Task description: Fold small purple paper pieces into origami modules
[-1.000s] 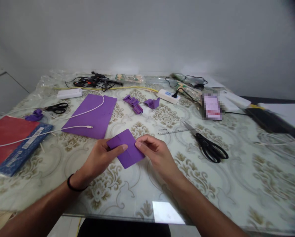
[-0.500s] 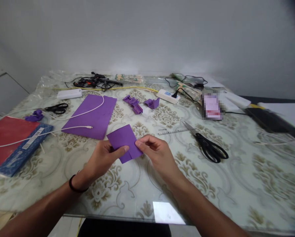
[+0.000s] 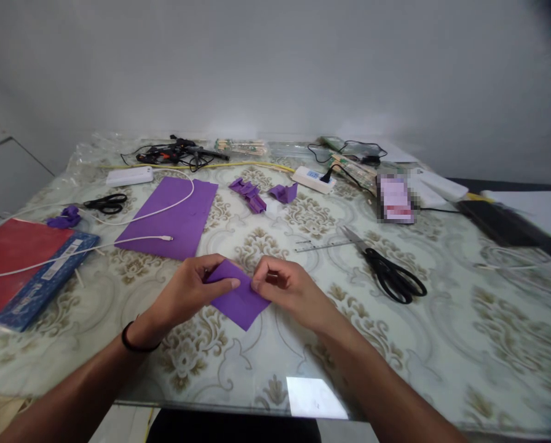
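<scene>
A small folded piece of purple paper [image 3: 239, 300] lies low over the patterned table [image 3: 303, 344] between both my hands. My left hand [image 3: 187, 289] pinches its left side, thumb on top and fingers curled behind it. My right hand [image 3: 287, 286] pinches its upper right edge with bent fingers. A black band circles my left wrist.
A large purple sheet [image 3: 174, 215] with a white cable [image 3: 118, 246] over it lies to the left. Black scissors [image 3: 390, 274] and a ruler [image 3: 321, 246] sit right. Small scissors [image 3: 106, 202], folded purple pieces [image 3: 250, 194], a red and blue folder [image 3: 21, 264] and a power strip [image 3: 313, 178] lie farther out.
The purple paper has been lowered from its raised, tilted position toward the table, and its far part is now folded under or forward. Both hands have dropped with it.
</scene>
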